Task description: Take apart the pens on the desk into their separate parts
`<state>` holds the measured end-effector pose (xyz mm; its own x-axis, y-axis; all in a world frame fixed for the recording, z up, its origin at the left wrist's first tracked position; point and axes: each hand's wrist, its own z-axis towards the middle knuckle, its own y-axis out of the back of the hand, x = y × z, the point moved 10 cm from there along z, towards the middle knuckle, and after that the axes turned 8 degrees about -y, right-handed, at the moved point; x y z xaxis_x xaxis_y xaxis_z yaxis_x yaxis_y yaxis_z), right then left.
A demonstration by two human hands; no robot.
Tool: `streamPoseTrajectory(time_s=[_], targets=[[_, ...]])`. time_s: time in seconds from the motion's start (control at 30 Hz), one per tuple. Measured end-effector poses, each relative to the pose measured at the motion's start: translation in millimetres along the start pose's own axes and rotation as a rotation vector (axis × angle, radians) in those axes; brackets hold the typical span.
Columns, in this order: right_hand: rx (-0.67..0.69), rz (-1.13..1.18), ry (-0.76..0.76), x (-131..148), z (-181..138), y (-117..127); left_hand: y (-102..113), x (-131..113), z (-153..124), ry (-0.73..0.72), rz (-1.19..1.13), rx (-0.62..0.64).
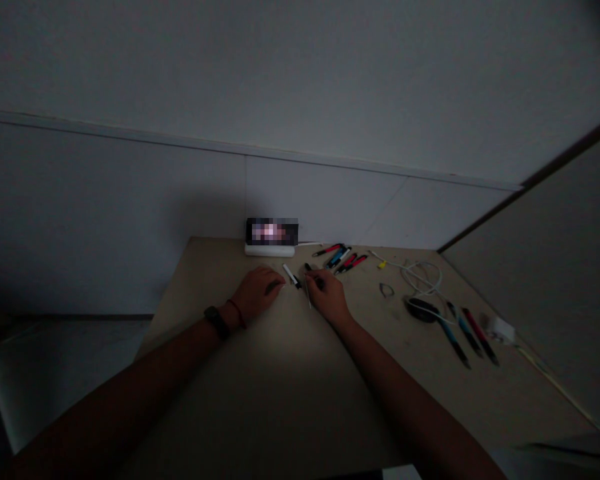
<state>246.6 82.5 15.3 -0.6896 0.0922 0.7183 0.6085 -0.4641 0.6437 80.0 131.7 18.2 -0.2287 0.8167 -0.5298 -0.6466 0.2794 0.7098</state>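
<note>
Over the table's far half, my left hand (256,293) is closed, its fingertips pinched together. A small pale tip shows at them, too dim to name. My right hand (330,295) pinches a thin pale pen part (309,293) that points down toward the tabletop. A dark piece (308,267) shows just beyond its fingertips; whether it joins the thin part I cannot tell. Between the two hands lies a white pen barrel (289,272) with a dark piece (297,283) at its near end.
A phone (272,231) with a lit, blurred screen stands on a white base (270,251) by the wall. Several red, blue and black pens (341,257) lie beyond my right hand. Farther right are a coiled cable (423,279), a dark oval object (421,309), more pens (480,335) and a white adapter (501,329).
</note>
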Motion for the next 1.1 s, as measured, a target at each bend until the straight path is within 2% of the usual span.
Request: streamPoseTrajectory(time_s=[0.1,0.3,0.53,0.83,1.1], targets=[[-0.037,-0.049,0.009,-4.1,4.7,8.5,0.5,-1.1,0.1,-0.006,0.000,-0.001],[-0.210,-0.291,-0.006,-16.2,13.2,34.0,0.3,-3.6,1.0,-0.036,0.009,0.017],[-0.135,-0.471,-0.065,-22.7,9.8,21.0,-1.8,-11.1,2.2,-0.064,-0.009,0.048],[-0.121,-0.519,-0.135,-25.2,12.9,24.8,-3.8,-13.0,2.3,-0.103,-0.025,0.062],[-0.103,-0.507,-0.130,-26.8,14.9,22.9,-4.7,-12.1,1.7,-0.110,-0.020,0.064]])
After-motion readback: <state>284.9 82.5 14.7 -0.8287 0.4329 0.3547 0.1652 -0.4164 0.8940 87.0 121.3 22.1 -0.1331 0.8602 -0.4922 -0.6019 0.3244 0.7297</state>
